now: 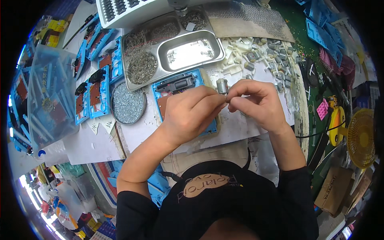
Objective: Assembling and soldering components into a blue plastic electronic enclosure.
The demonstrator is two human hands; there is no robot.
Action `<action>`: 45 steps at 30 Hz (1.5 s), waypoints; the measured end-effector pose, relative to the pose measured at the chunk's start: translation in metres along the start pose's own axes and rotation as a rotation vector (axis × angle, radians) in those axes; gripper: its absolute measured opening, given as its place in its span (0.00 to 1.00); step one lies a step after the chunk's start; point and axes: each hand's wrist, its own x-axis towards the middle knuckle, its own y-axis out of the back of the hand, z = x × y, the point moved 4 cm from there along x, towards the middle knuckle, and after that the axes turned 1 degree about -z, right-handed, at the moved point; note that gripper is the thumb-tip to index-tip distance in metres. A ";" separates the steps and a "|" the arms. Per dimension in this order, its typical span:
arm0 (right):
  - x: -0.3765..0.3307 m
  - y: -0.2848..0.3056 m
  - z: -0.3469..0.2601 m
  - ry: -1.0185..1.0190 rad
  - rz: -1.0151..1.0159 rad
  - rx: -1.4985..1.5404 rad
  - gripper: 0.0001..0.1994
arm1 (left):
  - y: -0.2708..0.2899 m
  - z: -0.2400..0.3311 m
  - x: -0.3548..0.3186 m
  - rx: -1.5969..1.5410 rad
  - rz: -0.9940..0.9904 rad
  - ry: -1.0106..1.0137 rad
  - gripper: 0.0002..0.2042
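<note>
Where the fingertips of two bare hands come together, a small silver cylindrical motor [222, 85] sits just beyond them, near the right side of a blue plastic casing [197, 77] that lies partly under the left hand [195, 112]. That hand is turned back-up, its fingers bunched narrow and pointing right; the right hand [259, 102] faces it, thumb and forefinger narrowed almost to a pinch. Whether either hand grips the motor or something smaller cannot be told. Both forearms angle inward from black short sleeves [138, 214]. Beneath spreads a bench [138, 138] covered with white paper. Beyond the casing, a divided steel tray [155, 76] holds heaps of tiny metal parts, and a round dish [128, 123] of small silvery pieces stands left of the casing. Loose motors [280, 60] and pale plastic pieces [232, 58] are strewn at the upper right. More blue casings [98, 94] stand at left, beside a translucent bin [38, 52]. Off to the right are a yellow fan [361, 138] and a cardboard box [335, 190].
</note>
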 end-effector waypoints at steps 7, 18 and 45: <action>0.002 0.005 0.000 -0.043 -0.002 -0.173 0.06 | -0.006 -0.001 0.001 0.038 -0.088 0.091 0.09; 0.032 0.028 -0.026 0.601 0.257 -0.908 0.04 | -0.009 -0.017 -0.003 -0.359 -0.268 0.681 0.10; -0.056 0.064 0.029 -0.105 0.123 -0.710 0.20 | 0.018 0.022 -0.107 -0.931 0.246 0.909 0.08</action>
